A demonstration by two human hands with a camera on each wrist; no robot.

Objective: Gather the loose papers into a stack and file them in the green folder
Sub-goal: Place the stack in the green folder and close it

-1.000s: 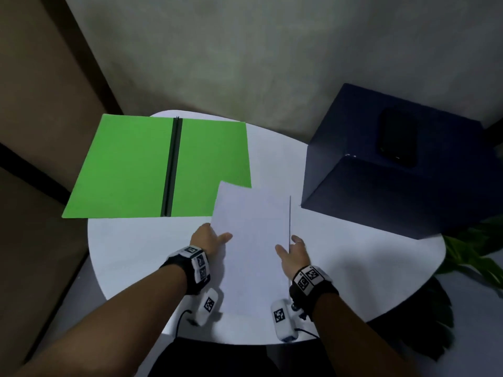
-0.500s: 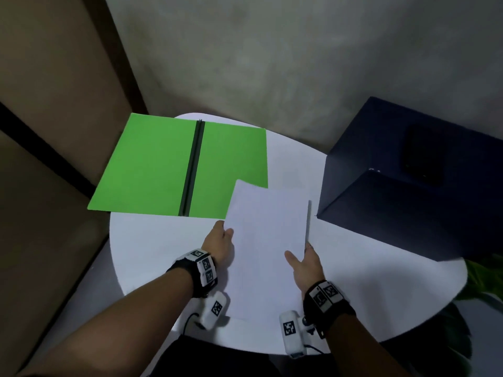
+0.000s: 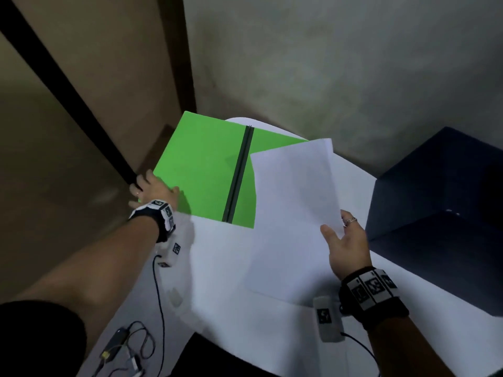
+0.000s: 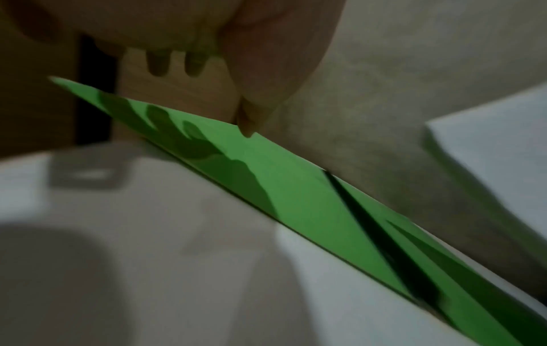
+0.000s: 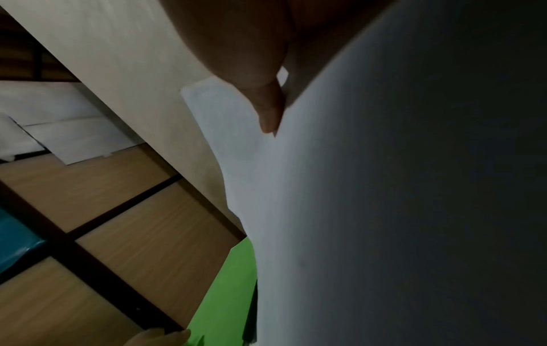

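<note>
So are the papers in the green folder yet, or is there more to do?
Not yet. Done: the papers are gathered into one stack. In hand: the right hand holds that stack lifted over the open green folder's right half, while the left hand grips the folder's left edge. Left: lay the stack inside and probably close the cover.

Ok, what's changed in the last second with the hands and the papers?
The left hand let go of the paper stack and went left to the green folder, now gripping its outer left edge. The right hand alone holds the stack, raised and carried forward over the folder's right half. The folder is open as before; the dark box stays on the table.
</note>
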